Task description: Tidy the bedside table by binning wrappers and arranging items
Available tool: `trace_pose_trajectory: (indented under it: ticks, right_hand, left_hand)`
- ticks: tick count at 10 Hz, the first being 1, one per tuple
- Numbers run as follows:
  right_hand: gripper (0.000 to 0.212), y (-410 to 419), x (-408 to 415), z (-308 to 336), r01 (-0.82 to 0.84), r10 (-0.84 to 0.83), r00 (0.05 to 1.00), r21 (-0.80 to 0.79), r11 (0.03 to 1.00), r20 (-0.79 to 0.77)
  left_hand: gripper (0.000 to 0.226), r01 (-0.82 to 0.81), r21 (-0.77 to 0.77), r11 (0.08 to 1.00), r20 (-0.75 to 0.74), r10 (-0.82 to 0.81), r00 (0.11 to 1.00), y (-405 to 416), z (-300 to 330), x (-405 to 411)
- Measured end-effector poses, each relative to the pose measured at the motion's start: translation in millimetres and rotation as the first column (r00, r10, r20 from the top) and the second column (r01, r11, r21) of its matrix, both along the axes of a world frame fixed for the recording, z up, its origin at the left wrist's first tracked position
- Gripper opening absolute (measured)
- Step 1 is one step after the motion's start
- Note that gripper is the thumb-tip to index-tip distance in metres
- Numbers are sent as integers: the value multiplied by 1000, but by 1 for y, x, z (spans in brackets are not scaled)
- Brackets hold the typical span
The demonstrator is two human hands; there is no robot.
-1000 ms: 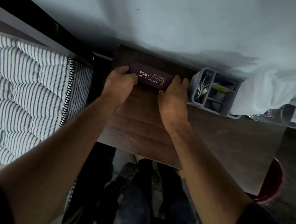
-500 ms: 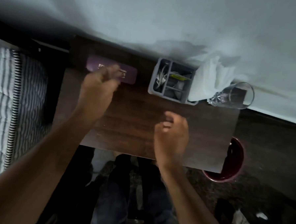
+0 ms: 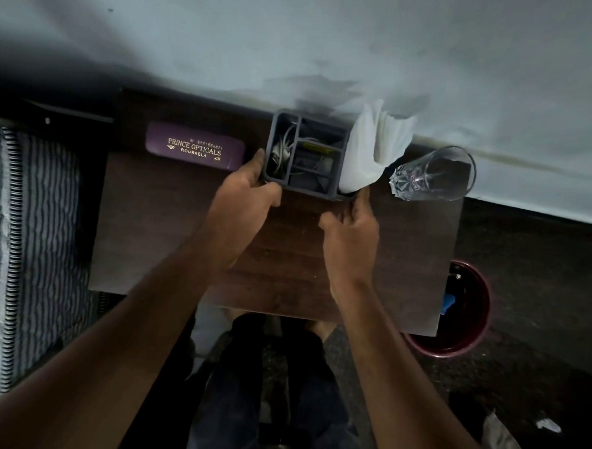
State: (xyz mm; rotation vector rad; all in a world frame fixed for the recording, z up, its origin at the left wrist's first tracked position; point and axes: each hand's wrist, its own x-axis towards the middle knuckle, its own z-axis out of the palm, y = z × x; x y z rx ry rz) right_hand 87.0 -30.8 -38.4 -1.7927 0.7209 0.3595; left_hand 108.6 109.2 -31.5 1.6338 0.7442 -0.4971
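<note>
Lying upper left on the bench (image 3: 156,237), purple glasses case (image 3: 195,146); left hand (image 3: 246,201) grips grey organizer (image 3: 305,152) at frame centre, right hand (image 3: 351,227) touches its right corner, fingers relaxed; tissue (image 3: 374,149), glass (image 3: 434,173), bin (image 3: 468,309) right.

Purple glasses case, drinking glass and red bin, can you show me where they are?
purple glasses case (image 3: 195,146): head view, middle of its printed lid.
drinking glass (image 3: 438,173): head view, its clear side wall.
red bin (image 3: 481,323): head view, its right rim.
</note>
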Motion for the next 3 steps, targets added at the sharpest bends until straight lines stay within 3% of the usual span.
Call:
trace_pose_trajectory:
  ticks: [2,3]
  right_hand:
    - [83,-8,2,1,-28,28,1000,-36,999,-1]
    - [82,-19,-3,7,1,-1,1000,-5,1000,0]
  left_hand:
    - [80,18,10,1000,2,-18,1000,0,3,2]
    - [71,-39,43,998,56,37,998,0,10,2]
